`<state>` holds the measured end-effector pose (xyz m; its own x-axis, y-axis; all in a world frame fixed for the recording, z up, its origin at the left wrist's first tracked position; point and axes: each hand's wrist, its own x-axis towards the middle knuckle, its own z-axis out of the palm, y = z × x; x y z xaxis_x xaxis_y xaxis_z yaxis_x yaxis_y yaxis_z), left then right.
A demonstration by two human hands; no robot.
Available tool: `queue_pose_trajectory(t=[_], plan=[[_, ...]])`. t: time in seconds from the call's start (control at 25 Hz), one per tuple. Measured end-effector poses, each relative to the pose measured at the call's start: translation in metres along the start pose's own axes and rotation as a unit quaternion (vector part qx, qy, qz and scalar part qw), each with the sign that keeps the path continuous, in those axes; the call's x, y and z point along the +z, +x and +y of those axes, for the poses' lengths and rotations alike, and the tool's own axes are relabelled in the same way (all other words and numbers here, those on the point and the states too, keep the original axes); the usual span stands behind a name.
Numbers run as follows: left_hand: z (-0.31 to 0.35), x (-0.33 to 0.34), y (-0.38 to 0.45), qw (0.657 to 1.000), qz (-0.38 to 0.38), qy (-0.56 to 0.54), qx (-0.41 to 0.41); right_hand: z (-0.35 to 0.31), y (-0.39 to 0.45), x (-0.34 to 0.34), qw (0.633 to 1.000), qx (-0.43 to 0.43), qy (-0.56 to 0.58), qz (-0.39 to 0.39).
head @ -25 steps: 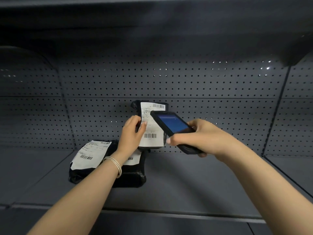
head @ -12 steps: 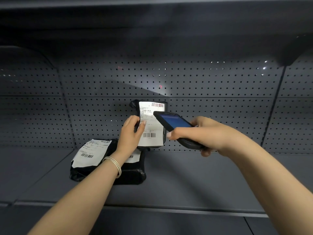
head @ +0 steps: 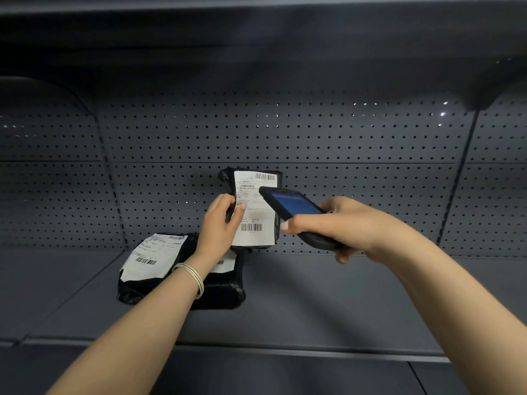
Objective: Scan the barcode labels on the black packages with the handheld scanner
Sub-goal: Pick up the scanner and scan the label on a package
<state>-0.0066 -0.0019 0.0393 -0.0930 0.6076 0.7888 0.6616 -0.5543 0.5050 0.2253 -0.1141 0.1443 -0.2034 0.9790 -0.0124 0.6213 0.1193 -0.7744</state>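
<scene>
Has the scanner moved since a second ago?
Yes. The scanner has tilted flatter and dropped slightly against the upright package's label, still in the right hand.

- I can read no words or numbers anywhere.
- The upright package's white label [head: 254, 208] carries two barcodes and rows of print too small to make out.
- The lying package's label [head: 152, 256] shows barcodes and print, equally illegible.

Dark grey shelf [head: 328, 303] backed by perforated panel [head: 342, 138], another shelf [head: 256, 29] overhead; thin bangles [head: 191, 276].
</scene>
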Motion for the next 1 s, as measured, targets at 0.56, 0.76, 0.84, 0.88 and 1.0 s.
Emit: queue_pose_trajectory(t=[0.56,0.76,0.84,0.88,1.0], plan=[[-0.0038,-0.0014,-0.0044,1.0,-0.015,0.015,-0.003,0.0012,-0.0033,-0.0041,1.0,0.004,-0.013,-0.013],[-0.005,-0.0003,-0.0052,1.0,-0.017,0.005,-0.006,0.005,-0.0012,-0.0039,1.0,0.01,-0.013,-0.014],[-0.0044,-0.0001,-0.0048,1.0,-0.018,0.0,-0.005,0.006,0.0001,-0.0037,1.0,0.011,-0.012,-0.012],[-0.0036,-0.0002,-0.0047,1.0,-0.017,-0.003,-0.005,0.0064,0.0009,-0.0036,1.0,0.011,-0.012,-0.01],[-0.0023,-0.0002,-0.0047,1.0,-0.016,0.001,-0.005,0.008,0.0031,-0.0037,1.0,0.011,-0.012,-0.005]])
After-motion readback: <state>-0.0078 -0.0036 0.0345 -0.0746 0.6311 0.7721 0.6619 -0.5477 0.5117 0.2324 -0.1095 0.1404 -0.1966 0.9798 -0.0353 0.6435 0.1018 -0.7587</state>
